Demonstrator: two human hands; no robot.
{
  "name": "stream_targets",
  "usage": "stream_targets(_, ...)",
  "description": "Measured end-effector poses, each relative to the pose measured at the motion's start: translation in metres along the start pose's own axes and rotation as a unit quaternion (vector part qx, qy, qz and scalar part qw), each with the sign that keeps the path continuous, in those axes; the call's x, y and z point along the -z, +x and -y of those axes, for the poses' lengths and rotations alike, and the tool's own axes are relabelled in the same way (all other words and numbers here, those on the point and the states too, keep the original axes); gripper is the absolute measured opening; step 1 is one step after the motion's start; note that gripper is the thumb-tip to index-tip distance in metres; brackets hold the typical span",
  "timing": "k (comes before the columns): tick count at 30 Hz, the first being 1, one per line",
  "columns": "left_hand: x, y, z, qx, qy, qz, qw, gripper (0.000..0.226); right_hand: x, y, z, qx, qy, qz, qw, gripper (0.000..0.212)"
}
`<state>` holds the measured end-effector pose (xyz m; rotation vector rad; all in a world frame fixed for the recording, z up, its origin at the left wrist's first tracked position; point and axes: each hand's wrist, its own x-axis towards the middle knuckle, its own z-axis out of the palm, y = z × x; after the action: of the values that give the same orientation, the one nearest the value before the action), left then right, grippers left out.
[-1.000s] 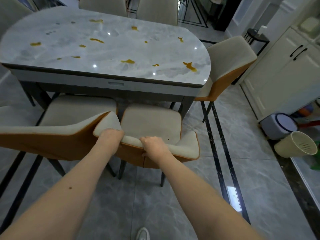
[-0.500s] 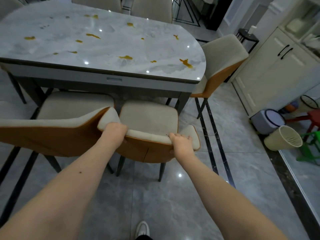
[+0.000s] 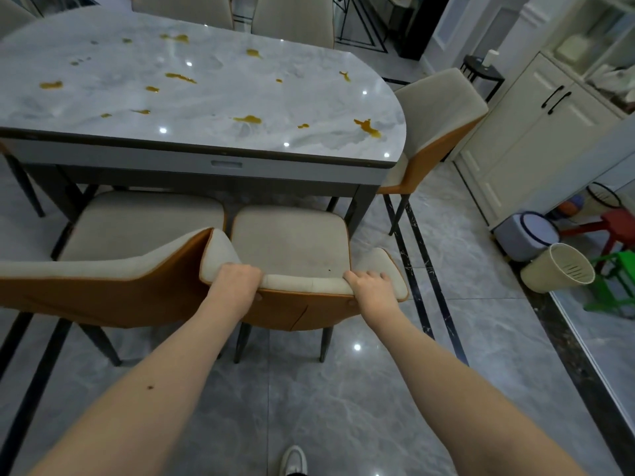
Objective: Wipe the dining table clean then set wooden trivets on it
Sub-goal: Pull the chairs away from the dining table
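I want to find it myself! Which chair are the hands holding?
Find the big marble dining table with yellow spills on it. Two chairs stand side by side on its near long side. It is the chair on the right, gripped along the top of its backrest by the left hand and right hand, while its neighbour stands untouched.

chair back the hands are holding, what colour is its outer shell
Orange-brown, with pale beige upholstery on the inner face and top edge of the chair back; the head view shows it.
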<state>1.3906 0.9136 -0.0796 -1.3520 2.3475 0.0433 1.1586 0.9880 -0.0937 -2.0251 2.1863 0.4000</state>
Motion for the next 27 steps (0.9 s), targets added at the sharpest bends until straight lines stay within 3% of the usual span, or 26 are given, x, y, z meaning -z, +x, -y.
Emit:
stream_targets(21,0.021,0.048,-0.011,0.064,-0.031,-0.073,0.995,0.024,0.013,0.060,-0.029,0.000,0.001,-0.025,1.000,0.034)
stream_targets(27,0.024,0.048,-0.014,0.069,-0.036,-0.057,0.995,0.028,0.014,0.060,-0.032,-0.004,-0.005,-0.028,1.000,0.030)
